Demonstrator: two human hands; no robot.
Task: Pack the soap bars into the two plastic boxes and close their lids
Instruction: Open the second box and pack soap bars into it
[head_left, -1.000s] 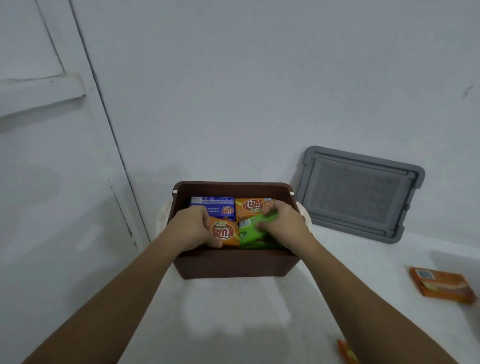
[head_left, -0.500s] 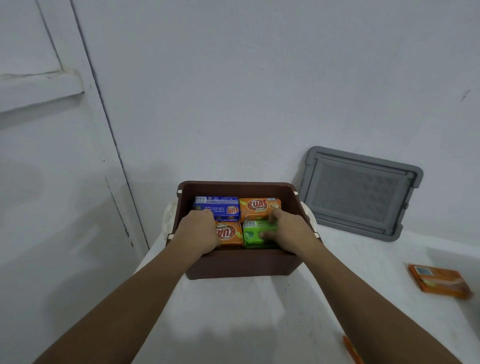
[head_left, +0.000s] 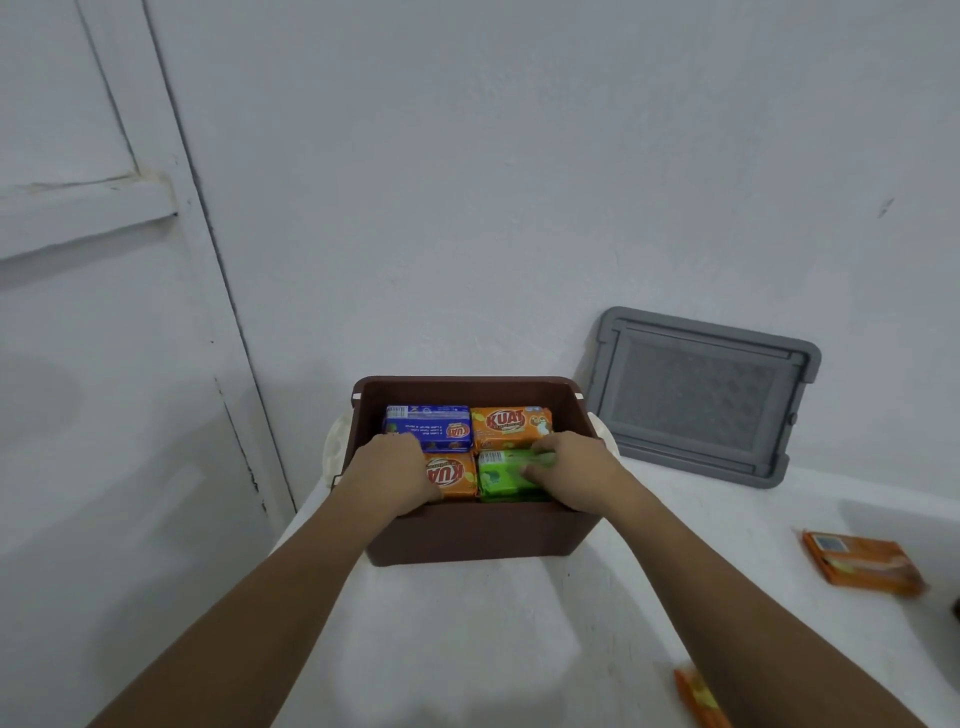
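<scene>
At the bottom edge of the view, a cut-off orange bar (head_left: 698, 699) of soap lies on the white surface (head_left: 467, 634), only partly in frame. Further out to the right, a loose orange bar (head_left: 860, 561) lies flat on the same surface, well apart from the box. Both forearms reach forward across the surface and hide part of the near rim of the brown box (head_left: 467, 535), which stands open in the middle with no lid on it.

Four soap bars lie side by side in the box. The left hand (head_left: 395, 470) covers the left end of the front orange bar (head_left: 454, 475). Its fingers are curled down over the bar with the tips hidden, so whether they grip it or only press on it cannot be told. Beside it, touching, is the green bar (head_left: 501, 478). The right hand (head_left: 571, 467) holds this one, fingers hooked over its far edge and thumb on its top face. Behind them sit the blue bar (head_left: 428, 426) and the back orange bar (head_left: 511, 426), close together against the far wall of the box.

A cream handle (head_left: 335, 452) sticks out from the box's left side. Behind and to the right, the grey lid (head_left: 696, 397) leans tilted against the white wall (head_left: 519, 182), apart from the box. A white door (head_left: 104, 338) fills the left.
</scene>
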